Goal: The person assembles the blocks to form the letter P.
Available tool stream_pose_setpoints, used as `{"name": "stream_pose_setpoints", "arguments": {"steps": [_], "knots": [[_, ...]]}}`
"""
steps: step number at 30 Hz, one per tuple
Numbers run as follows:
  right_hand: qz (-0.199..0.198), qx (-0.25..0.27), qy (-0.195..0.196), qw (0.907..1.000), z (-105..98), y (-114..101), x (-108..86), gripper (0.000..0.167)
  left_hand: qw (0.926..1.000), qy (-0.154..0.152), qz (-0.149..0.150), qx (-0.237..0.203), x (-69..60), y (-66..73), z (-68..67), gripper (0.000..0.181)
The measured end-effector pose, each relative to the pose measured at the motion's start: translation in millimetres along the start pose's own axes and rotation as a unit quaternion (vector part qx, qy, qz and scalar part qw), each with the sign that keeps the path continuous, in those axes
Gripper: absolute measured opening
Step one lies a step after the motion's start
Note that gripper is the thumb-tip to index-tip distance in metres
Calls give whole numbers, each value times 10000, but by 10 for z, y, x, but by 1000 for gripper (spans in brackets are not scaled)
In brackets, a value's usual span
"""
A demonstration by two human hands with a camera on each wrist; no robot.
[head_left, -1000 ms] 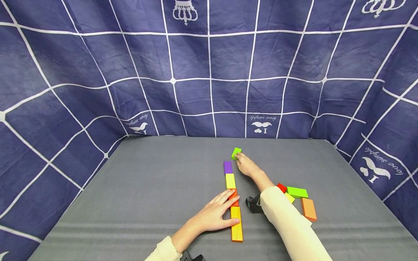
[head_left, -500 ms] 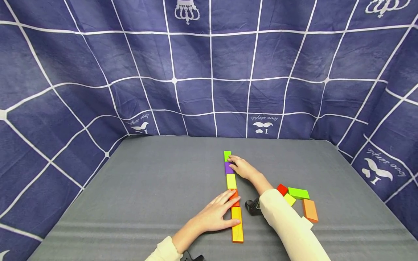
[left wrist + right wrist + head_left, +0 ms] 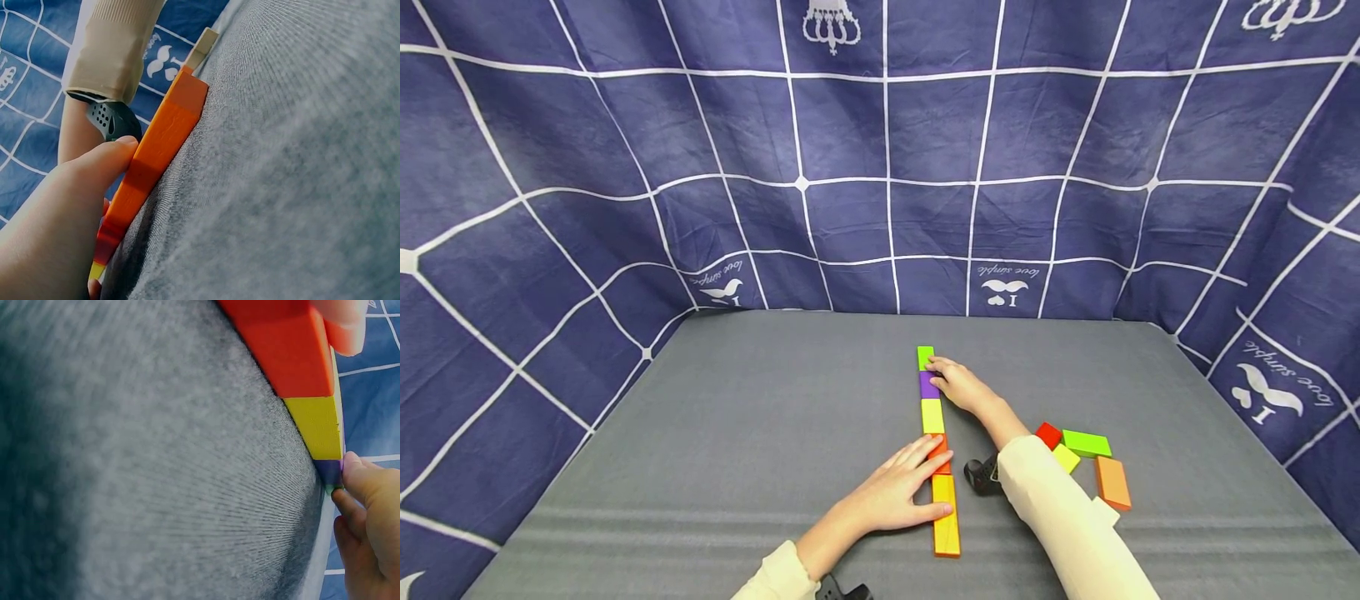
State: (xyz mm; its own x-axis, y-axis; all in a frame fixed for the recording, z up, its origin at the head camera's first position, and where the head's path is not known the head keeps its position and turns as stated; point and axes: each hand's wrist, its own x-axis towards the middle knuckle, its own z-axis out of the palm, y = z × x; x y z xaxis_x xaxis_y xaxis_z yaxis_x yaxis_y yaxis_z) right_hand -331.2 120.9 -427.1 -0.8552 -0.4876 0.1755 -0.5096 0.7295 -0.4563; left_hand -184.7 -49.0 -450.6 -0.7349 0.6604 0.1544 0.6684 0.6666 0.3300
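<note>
A straight row of blocks runs away from me on the grey cloth: an orange-yellow block (image 3: 947, 537) nearest, then a red-orange block (image 3: 942, 467), a yellow block (image 3: 932, 417), a purple block (image 3: 927, 385) and a green block (image 3: 924, 356) at the far end. My left hand (image 3: 891, 493) rests from the left with spread fingers on the red-orange block and its thumb on the orange-yellow one. My right hand (image 3: 966, 389) touches the green and purple blocks from the right. In the right wrist view, its fingertips (image 3: 351, 464) meet the purple block near the green one.
Right of my forearm lie loose blocks: a red one (image 3: 1048, 435), a yellow one (image 3: 1066, 457), a green one (image 3: 1086, 443), an orange one (image 3: 1112, 483) and a pale one (image 3: 1105, 512), partly hidden by the sleeve. A blue curtain (image 3: 850, 217) surrounds the table's back and sides.
My right hand has brought the tilted green block left and straight against the purple block's far end. The left hand has stayed on the near blocks. Little differs over the last half second.
</note>
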Motion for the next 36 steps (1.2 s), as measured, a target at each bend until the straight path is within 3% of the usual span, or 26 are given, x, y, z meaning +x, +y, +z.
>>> {"name": "stream_pose_setpoints", "arguments": {"steps": [11, 19, 25, 31, 36], "knots": [[69, 80, 72, 9999, -7, 3, -29, 32, 9998, -120, 151, -39, -4, 1, -14, 63], [91, 135, 70, 9998, -6, -15, -29, 32, 9973, 61, 714, -176, -24, -8, -24, 38], [124, 182, 37, 9997, -9, -19, -27, 32, 9976, 39, 509, -469, -22, 13, -29, 35], [119, 213, -60, 9997, -11, -9, -45, 35, 9984, -85, 349, -432, -7, 6, -27, 40], [228, 546, -76, 9982, -99, -29, -116, 43, 9987, -100, 332, -365, -2, 4, -22, 43]]}}
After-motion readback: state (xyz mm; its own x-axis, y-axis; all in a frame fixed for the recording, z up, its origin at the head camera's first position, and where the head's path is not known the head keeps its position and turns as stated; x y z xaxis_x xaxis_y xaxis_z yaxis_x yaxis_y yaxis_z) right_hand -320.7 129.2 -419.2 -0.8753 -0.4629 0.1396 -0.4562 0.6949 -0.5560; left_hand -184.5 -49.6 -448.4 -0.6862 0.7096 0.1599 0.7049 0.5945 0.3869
